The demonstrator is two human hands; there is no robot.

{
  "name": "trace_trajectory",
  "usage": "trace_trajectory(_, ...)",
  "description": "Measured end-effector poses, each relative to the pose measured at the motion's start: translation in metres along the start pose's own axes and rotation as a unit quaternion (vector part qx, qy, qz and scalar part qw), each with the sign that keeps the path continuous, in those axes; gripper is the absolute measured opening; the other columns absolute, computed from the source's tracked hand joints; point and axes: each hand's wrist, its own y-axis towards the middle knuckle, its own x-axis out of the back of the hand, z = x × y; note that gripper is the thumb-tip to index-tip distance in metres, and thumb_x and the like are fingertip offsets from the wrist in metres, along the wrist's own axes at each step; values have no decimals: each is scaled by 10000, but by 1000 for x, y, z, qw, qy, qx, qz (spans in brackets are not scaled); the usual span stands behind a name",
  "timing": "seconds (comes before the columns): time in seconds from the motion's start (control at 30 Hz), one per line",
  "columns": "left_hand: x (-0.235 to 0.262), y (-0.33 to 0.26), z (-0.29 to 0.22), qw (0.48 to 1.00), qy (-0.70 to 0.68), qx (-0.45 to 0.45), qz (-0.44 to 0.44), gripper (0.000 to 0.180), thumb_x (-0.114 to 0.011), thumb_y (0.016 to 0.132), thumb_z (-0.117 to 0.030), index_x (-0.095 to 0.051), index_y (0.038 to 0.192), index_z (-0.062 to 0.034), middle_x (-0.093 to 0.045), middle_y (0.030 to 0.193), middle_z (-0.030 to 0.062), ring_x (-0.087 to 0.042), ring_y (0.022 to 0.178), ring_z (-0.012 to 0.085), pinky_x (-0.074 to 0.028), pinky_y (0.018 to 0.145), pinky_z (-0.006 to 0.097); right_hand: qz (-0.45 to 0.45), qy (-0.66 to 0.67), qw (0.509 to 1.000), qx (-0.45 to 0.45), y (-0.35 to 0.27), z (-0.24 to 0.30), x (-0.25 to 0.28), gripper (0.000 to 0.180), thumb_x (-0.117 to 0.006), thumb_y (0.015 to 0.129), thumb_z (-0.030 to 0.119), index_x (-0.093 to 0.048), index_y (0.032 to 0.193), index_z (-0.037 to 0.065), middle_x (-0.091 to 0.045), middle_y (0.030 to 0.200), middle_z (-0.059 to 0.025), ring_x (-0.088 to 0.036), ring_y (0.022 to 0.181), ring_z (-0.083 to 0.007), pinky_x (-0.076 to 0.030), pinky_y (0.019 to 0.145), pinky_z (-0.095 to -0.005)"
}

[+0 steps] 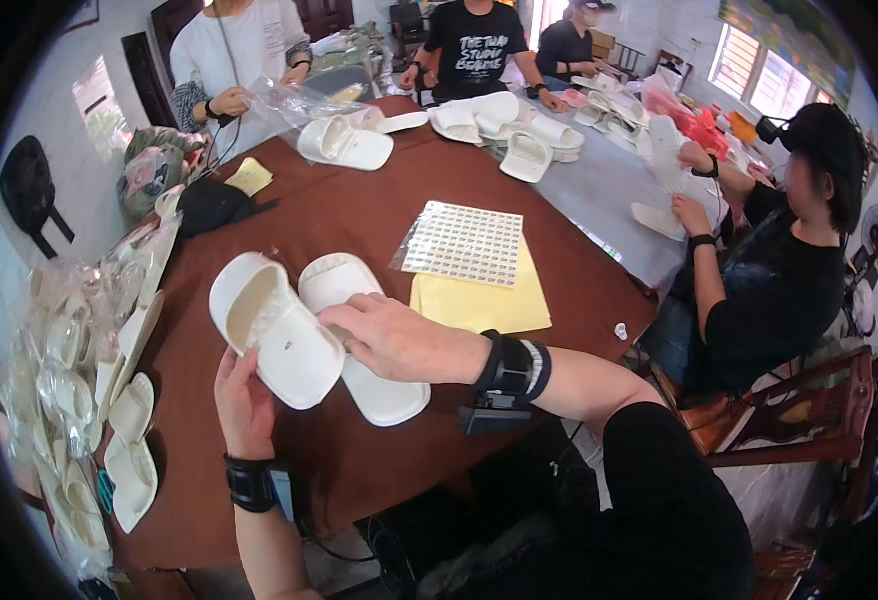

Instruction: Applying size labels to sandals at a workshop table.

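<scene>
A white slide slipper (299, 365) is tilted above the brown table, its insole turned up and a small dark mark on it. My left hand (244, 400) grips it by the left edge, with the thumb on top. A second white slipper (389, 395) lies beside and partly behind the first. Over its middle is my right hand (404, 335), fingers curled in at the first slipper's right edge; what they pinch is hidden. Right of the slippers, a sheet of small printed stickers (469, 240) lies on yellow paper (489, 305).
Bagged white slippers (69, 350) crowd the table's left edge. More slippers (349, 145) stand at the far side. A black cap-like item (219, 205) sits far left. A co-worker (769, 260) sits at right, handling white pieces; others are across the table.
</scene>
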Motion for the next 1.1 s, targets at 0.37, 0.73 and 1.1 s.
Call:
trace_trajectory(0.37, 1, 4, 5, 991, 34, -104, -80, 469, -517, 867, 90, -424, 1326, 82, -598, 1216, 162, -604, 1096, 238, -485, 962, 349, 135, -127, 981, -50, -3, -16, 9, 203, -521, 909, 142, -559, 1061, 13, -600, 964, -204, -588, 954, -382, -487, 831, -467)
trace_trajectory(0.73, 4, 7, 8, 992, 56, -103, -49, 504, -520, 841, 93, -419, 1335, 87, -575, 1248, 173, -594, 1108, 231, -472, 974, 351, 123, 69, 987, -78, 31, -16, -22, 407, -514, 927, 212, -500, 1294, 38, -608, 1151, -245, -595, 1058, -386, -474, 896, -432)
trace_trajectory(1.1, -23, -15, -2, 987, 107, -116, 23, 585, -564, 822, 17, -339, 1362, 31, -528, 1259, 164, -555, 1136, 258, -460, 980, 385, -49, 87, 990, -99, 53, -19, -58, 390, -472, 969, 261, -472, 1275, 19, -617, 955, -290, -609, 930, -417, -452, 831, -480)
